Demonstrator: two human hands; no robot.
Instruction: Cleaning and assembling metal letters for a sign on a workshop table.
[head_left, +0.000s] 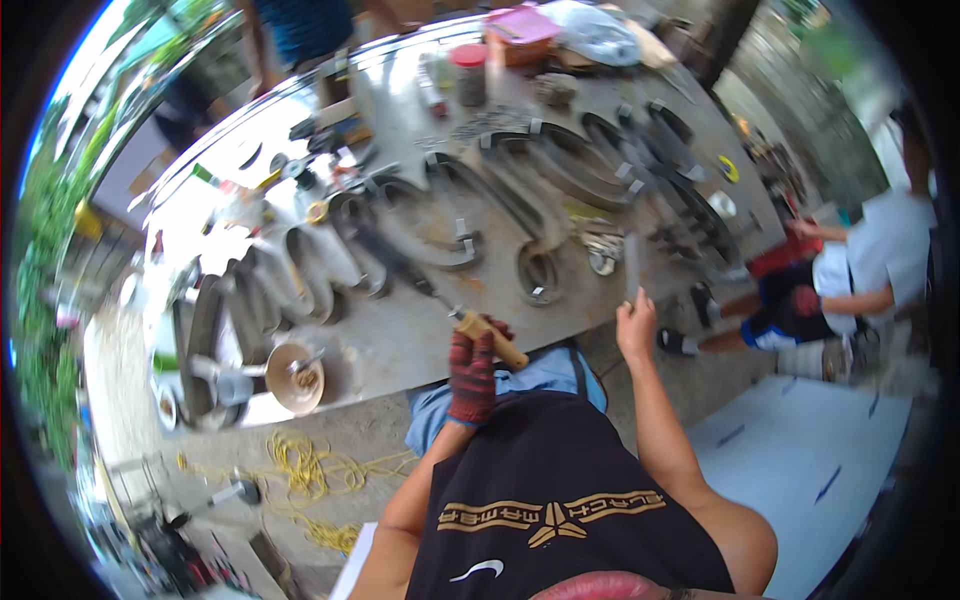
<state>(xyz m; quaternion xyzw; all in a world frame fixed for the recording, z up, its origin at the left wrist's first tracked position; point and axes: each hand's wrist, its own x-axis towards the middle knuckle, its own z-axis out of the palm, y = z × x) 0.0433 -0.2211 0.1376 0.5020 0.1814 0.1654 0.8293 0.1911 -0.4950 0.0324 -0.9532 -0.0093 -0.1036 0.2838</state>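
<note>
Plainly, gloved left hand (472,372) grips a wooden-handled tool (492,338); right hand (636,325) pinches a metal strip (632,264) (bare).

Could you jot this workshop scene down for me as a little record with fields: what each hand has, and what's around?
Left hand: left hand in a red knit glove, gripping a wooden-handled tool whose dark shaft points at the metal pieces
Right hand: bare right hand, holding up a thin flat metal strip
Work surface: grey metal-topped table
On the table: curved sheet-metal letter shapes, red-lidded jar, shallow brown bowl
Ground: yellow coiled cord
Nearby: a seated person in white at right
</note>
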